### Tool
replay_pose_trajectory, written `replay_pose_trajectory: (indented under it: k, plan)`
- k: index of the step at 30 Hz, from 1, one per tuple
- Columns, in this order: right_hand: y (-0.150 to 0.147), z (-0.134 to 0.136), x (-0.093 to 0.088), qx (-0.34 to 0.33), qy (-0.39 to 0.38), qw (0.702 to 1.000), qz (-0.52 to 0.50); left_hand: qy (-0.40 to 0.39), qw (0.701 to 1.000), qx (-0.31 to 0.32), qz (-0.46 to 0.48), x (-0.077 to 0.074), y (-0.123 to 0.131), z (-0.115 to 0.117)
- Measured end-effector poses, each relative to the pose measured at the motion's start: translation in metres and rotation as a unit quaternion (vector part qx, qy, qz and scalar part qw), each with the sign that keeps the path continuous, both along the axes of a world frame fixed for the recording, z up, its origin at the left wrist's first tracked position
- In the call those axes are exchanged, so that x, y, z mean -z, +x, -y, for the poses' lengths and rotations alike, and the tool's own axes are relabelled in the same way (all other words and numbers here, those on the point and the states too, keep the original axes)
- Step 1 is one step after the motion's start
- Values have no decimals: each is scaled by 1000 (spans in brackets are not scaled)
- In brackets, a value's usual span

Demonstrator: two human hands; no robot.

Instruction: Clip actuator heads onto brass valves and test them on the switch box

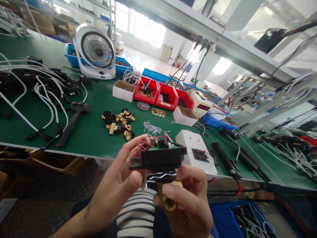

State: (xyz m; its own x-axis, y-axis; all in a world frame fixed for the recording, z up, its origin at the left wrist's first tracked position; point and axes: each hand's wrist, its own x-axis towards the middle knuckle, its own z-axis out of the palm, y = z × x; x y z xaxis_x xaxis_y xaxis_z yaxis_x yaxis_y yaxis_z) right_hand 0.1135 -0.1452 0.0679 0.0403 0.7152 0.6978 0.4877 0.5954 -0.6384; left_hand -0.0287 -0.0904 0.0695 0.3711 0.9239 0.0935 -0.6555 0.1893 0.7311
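A black housing [160, 158] with a green circuit board and red wires on top is held up over the table's front edge. Beneath it sits a brass fitting [169, 202], joined through a black collar with a bent silver clip [163, 176]. My left hand [119, 185] grips the housing's left side, its fingers behind and thumb in front. My right hand [189, 201] is closed around the brass fitting, thumb on its front. Brass fittings with black caps [121, 123] and a pile of silver clips [152, 127] lie behind on the green table [99, 99].
A hammer [74, 122] and white cables [47, 96] lie left, near a fan [96, 53]. Red bins [168, 102] and small white boxes [123, 91] stand behind. A white test box [192, 145] and black tools [225, 162] are at right.
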Motion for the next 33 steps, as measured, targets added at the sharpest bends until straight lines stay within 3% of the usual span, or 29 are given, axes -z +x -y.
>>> replay_pose_trajectory:
  k: [3, 6, 8, 9, 11, 13, 16, 18, 28, 30, 33]
  plan:
    - [9, -9, -4, -29, -16, 999, 19, -104, 992, 65, 33, 3, 4, -5]
    - [35, -14, -1, -38, -84, 995, -34, -178, 982, 54, 32, 5, 5, -15]
    - [56, -14, 11, -34, -173, 984, 6, -202, 978, 32, 32, 5, 4, -21]
    - [66, -13, 21, -42, -231, 969, 72, -206, 978, 17, 33, 5, 3, -23]
    - [79, -10, 48, -63, -338, 912, 223, -199, 979, -8, 42, 3, 1, -25]
    - [86, -8, 81, -49, -391, 866, 309, -187, 981, -22, 49, 1, -1, -26]
    - [90, -8, 121, -18, -400, 857, 323, -166, 985, -27, 46, -3, -2, -25]
    - [93, -8, 135, -19, -392, 862, 320, -156, 987, -30, 37, -5, -2, -24]
    - [102, 1, 159, -27, -333, 893, 300, -92, 989, -109, -37, -5, 3, -14]
    - [100, 2, 160, -27, -326, 898, 293, -117, 991, -65, -10, -7, 0, -15]
    - [99, 1, 159, -18, -316, 908, 274, -190, 976, 72, 74, -8, -5, -20]
